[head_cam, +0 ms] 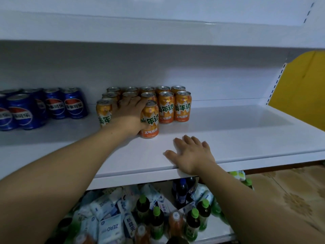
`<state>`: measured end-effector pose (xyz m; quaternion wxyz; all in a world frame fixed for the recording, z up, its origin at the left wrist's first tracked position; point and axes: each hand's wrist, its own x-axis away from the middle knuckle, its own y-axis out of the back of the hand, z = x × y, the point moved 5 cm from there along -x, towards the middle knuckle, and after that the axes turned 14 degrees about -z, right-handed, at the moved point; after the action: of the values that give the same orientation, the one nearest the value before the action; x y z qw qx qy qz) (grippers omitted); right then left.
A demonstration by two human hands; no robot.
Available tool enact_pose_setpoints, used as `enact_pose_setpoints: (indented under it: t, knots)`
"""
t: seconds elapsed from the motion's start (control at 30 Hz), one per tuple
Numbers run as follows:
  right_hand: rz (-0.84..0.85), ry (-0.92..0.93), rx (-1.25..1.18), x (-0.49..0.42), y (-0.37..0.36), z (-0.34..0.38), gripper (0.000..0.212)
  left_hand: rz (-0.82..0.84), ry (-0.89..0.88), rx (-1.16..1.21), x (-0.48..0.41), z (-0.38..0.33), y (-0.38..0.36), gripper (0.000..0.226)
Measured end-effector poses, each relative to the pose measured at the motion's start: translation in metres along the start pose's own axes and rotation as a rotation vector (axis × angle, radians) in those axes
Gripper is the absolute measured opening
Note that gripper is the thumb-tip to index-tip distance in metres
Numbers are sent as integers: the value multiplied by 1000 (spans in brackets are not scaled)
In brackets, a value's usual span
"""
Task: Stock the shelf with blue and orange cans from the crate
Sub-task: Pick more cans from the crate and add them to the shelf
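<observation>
White shelf [246, 136] bare beside orange cans [166, 107] (right hand [191, 155] at edge)

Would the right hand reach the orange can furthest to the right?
Probably yes. The right hand lies flat and empty on the white metal shelf, and only bare shelf separates it from that orange drink can.

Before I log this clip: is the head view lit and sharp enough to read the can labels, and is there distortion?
Head view: the orange soda cans read clearly; the blue cola cans at far left sit in dimmer shade; the front edge of the white metal shelf bows from the wide-angle lens, with a pale sheen at right; the green-capped bottles below look soft.
</observation>
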<state>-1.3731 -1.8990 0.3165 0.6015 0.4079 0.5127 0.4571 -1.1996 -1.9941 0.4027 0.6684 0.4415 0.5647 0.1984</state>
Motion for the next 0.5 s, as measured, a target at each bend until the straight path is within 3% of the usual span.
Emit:
enact_pose_setpoints:
  t: [0.5]
  knots:
    - [-21,-8,-41,2,1,-1,68,-19,36,-76,-13,-1,-13,83]
